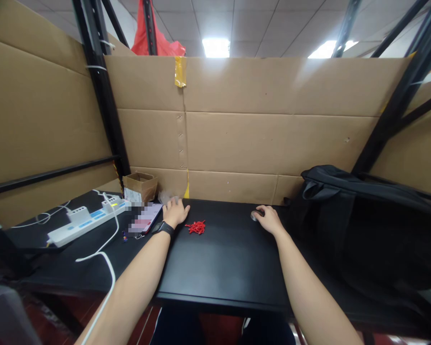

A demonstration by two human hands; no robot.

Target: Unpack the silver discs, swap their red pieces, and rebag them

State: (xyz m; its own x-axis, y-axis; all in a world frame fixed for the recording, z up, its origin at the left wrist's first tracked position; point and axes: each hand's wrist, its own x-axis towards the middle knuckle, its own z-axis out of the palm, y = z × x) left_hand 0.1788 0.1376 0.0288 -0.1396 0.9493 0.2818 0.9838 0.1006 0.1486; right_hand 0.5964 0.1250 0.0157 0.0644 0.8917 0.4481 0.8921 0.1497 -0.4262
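Power strip (88, 223), white and loaded with chargers, lies at the left of the black table (224, 266). To its right, an open cardboard box (147, 187) stands far and a smartphone (153, 214) lies nearer. The left hand (175, 213), wearing a black wristwatch (164, 228), rests with fingers slightly spread by clear plastic (164, 196); whether they grip it, I cannot tell. Just right lies a heap of small red pieces (196, 227). Farther right, the right hand (268, 219) pinches a small round object (253, 216) between thumb and fingers, left of a black bag (366, 220).
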